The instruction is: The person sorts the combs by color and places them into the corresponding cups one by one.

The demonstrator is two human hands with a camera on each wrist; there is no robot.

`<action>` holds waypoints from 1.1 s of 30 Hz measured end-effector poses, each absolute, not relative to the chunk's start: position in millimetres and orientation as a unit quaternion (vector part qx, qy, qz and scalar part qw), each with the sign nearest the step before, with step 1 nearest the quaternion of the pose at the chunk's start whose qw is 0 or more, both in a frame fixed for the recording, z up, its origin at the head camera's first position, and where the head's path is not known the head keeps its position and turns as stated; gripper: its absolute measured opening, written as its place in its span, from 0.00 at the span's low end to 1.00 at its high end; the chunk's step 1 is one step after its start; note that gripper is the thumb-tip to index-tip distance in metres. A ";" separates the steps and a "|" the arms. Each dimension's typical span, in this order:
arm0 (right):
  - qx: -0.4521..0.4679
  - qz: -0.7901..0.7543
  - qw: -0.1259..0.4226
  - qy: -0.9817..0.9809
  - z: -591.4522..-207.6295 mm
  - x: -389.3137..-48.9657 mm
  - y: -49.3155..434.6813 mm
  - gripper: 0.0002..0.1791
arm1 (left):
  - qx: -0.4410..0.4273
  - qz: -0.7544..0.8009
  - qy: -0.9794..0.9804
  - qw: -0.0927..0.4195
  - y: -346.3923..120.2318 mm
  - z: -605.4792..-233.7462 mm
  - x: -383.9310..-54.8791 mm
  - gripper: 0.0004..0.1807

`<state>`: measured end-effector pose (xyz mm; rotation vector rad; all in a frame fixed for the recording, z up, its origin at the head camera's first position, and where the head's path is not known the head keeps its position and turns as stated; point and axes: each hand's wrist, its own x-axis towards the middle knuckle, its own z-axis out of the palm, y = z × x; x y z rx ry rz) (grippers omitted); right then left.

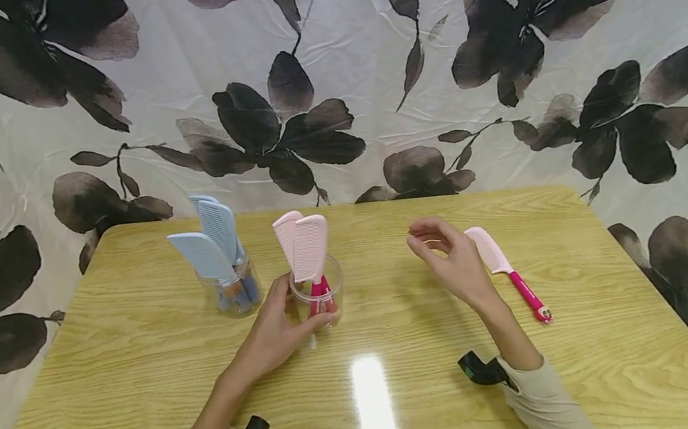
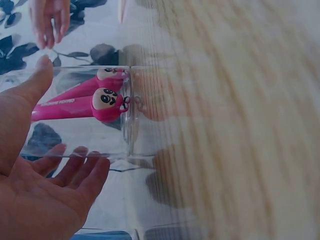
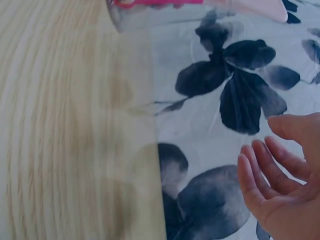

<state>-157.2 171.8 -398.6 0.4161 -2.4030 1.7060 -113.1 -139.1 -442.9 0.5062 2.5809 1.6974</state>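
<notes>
My left hand [image 1: 274, 329] holds a clear plastic cup [image 1: 338, 283], thumb at the near side and fingers round its left. Two pink combs [image 1: 311, 247] stand in the cup, teeth ends up. Their magenta handles [image 2: 65, 109], tipped with small cartoon faces, point down at the cup's base in the left wrist view. My right hand [image 1: 456, 265] is above the table with loosely bent fingers and holds nothing. Just right of it, a third pink comb [image 1: 490, 251] lies on the table, its magenta handle toward me and partly overlapped by the hand in the head view.
Left of the held cup stands another clear cup [image 1: 253, 298] with several light blue combs [image 1: 204, 257] in it. The wooden table [image 1: 149, 410] ends at a floral cloth [image 1: 372, 132] hung behind. A bright reflection lies on the table's front middle.
</notes>
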 end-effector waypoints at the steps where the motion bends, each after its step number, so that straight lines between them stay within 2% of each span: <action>1: 0.135 0.568 0.083 -0.807 -399.2 -157.1 174.3 0.16 | 0.161 0.542 0.825 0.006 -139.2 -442.7 -113.2 0.43; 19: 0.084 0.520 0.102 -0.844 -420.6 -156.0 225.9 0.19 | 0.155 0.541 0.827 0.008 -138.3 -441.4 -113.0 0.43; 33: 0.026 0.485 0.097 -0.869 -433.2 -161.3 251.3 0.20 | 0.156 0.539 0.828 0.007 -138.6 -441.5 -113.4 0.43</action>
